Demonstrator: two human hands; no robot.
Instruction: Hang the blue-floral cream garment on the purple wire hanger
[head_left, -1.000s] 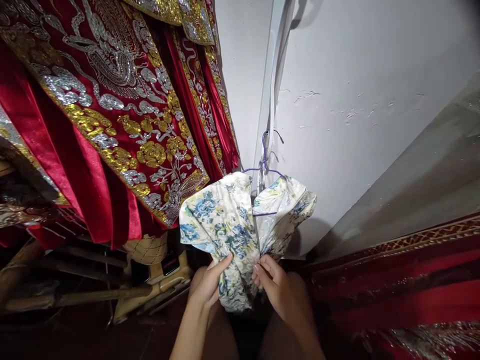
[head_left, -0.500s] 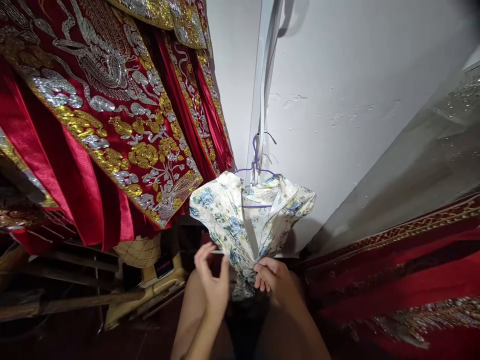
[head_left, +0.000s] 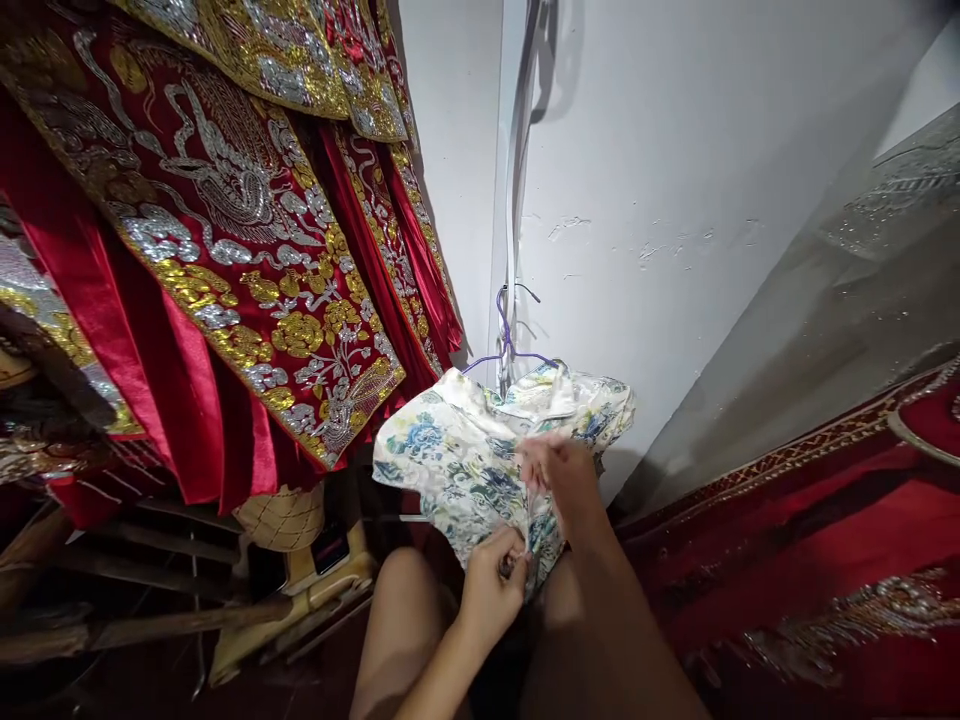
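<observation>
A white short-sleeved blouse (head_left: 457, 455) with blue and yellow floral print hangs on a thin purple hanger (head_left: 506, 335) in front of me. My left hand (head_left: 491, 585) pinches its front edge low down, near my knees. Higher up, below the collar, my right hand (head_left: 559, 480) is closed with fingertips together at the blouse's front opening. Whatever small part lies between those fingertips is hidden. The front edges meet below the right hand.
Red costumes with gold and silver sequins (head_left: 296, 335) hang at the left. Below them stand a woven basket (head_left: 281, 515) and a yellowish chair (head_left: 330, 580). A white wall (head_left: 637, 150) rises behind. Red cloth (head_left: 810, 530) lies along the right.
My right hand has moved up the blouse front, and the open V neckline has closed. My left hand has come in from the side and now grips the lower front edge.
</observation>
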